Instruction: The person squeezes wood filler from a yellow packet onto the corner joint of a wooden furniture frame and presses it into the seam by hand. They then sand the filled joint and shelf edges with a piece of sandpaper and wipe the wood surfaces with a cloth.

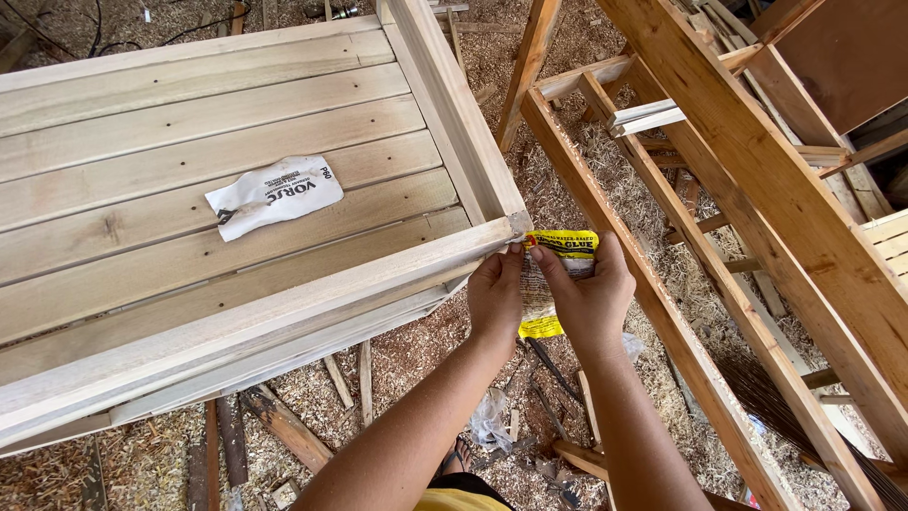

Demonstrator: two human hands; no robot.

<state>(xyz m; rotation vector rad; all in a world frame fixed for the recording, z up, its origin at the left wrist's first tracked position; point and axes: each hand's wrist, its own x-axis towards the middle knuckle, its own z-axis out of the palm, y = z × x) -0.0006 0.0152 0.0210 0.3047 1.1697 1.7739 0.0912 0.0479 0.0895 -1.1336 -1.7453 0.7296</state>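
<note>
Two hands, one yellow glue pouch (549, 284), one sheet of sandpaper (274, 196) lying at ten o'clock on the slatted wooden frame (189, 274). The right hand (591, 298) grips the pouch, fingers curled tight round it. The left hand (494, 293) pinches the pouch's top at the frame's corner (515, 225), fingertips closed narrow.

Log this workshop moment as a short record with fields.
Left hand: fingertips at the frame corner, touching the glue pouch
Right hand: grips the yellow glue pouch, pressed to the corner
Frame: pale wooden slatted frame, tilted
Sandpaper: crumpled sheet lying on the slats
Floor: sawdust, wood scraps
Right side: slanted timber beams
</note>
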